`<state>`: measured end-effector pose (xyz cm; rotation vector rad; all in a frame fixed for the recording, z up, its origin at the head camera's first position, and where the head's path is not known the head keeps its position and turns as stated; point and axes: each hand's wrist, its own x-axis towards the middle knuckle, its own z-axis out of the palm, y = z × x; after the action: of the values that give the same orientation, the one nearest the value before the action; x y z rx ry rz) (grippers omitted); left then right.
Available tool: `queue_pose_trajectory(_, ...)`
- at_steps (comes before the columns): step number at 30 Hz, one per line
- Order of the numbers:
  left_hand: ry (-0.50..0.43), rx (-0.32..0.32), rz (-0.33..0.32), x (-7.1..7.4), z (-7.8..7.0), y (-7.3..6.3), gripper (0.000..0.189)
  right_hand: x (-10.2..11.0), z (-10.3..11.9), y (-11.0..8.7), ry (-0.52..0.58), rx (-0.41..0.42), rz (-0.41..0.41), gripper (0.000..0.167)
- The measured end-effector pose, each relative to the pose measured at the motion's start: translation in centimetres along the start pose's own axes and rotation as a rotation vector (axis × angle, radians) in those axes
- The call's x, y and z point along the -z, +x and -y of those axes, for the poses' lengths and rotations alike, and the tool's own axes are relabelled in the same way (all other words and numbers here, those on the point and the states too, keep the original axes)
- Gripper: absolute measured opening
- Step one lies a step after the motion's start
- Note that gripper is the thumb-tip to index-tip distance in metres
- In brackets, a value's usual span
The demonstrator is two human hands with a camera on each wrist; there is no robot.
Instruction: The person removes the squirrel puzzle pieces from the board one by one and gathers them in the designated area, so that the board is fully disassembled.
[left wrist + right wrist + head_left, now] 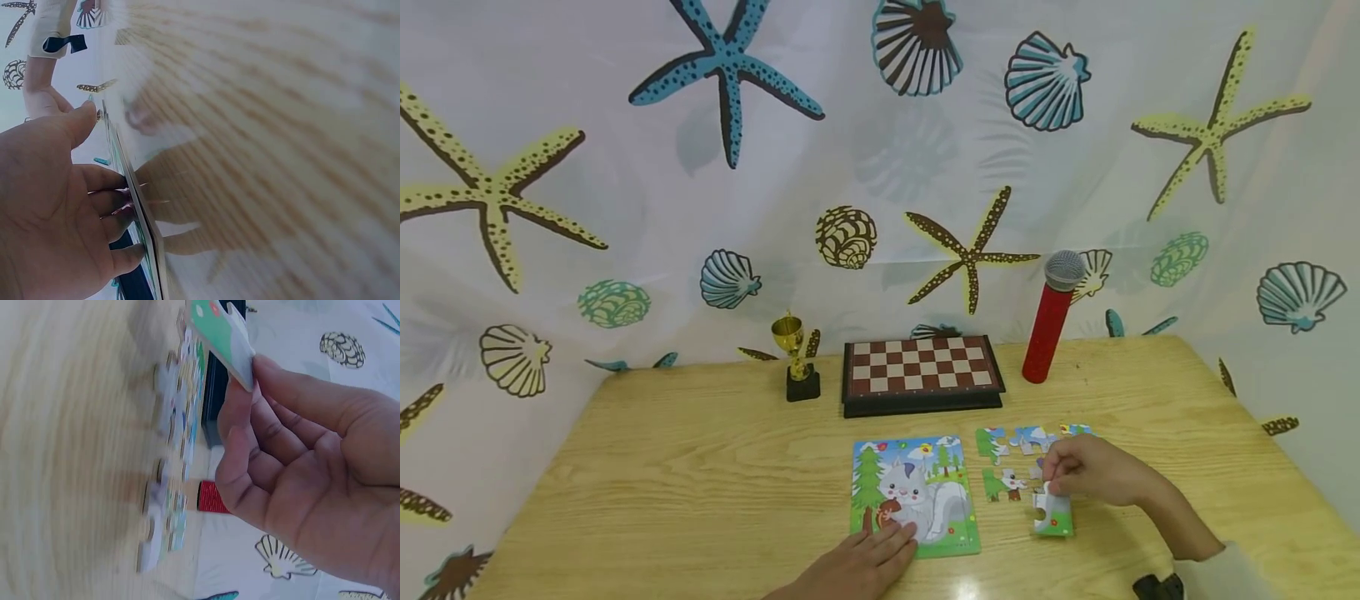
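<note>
My left hand point(859, 567) rests with straight fingers on the lower edge of a square squirrel picture puzzle board point(936, 475) on the table. The left wrist view shows the fingertips at the edge of the thin board point(142, 215). Between thumb and fingers, my right hand point(1093, 471) pinches a jigsaw piece point(1058, 521) with green ground and a red flower. In the right wrist view that piece point(222, 340) is held tilted above the table. Several loose jigsaw pieces point(996, 483) lie right of the board, some partly hidden behind the right hand.
Behind the puzzle lies a red-and-white chessboard box point(922, 367). A small gold trophy point(790, 337) stands to its left, a red microphone point(1047, 333) to its right. The wooden table point(700, 475) meets a shell-patterned cloth point(662, 208) at the back and sides.
</note>
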<state>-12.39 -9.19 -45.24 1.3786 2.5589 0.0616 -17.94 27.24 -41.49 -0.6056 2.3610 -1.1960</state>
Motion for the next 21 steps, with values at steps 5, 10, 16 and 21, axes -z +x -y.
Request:
queue_pose_trajectory(5, -0.002, 0.005, 0.006, 0.0, -0.1, 0.0, 0.074, 1.0, -1.2, -1.2, 0.003, -0.003, 0.018, 0.013)
queue_pose_trajectory(10, -0.005, -0.006, -0.004, 0.0, 0.0, 0.0, 0.074, 1.7, -2.2, -2.2, 0.004, -0.031, 0.032, 0.011)
queue_pose_trajectory(16, 0.003, -0.005, -0.003, -0.1, 0.0, 0.0, 0.075, 2.1, -3.2, -3.1, 0.015, -0.069, 0.023, 0.012)
queue_pose_trajectory(21, -0.009, 0.0, 0.003, -0.1, 0.0, 0.0, 0.074, 2.2, -3.7, -3.5, 0.005, -0.087, 0.0, 0.011)
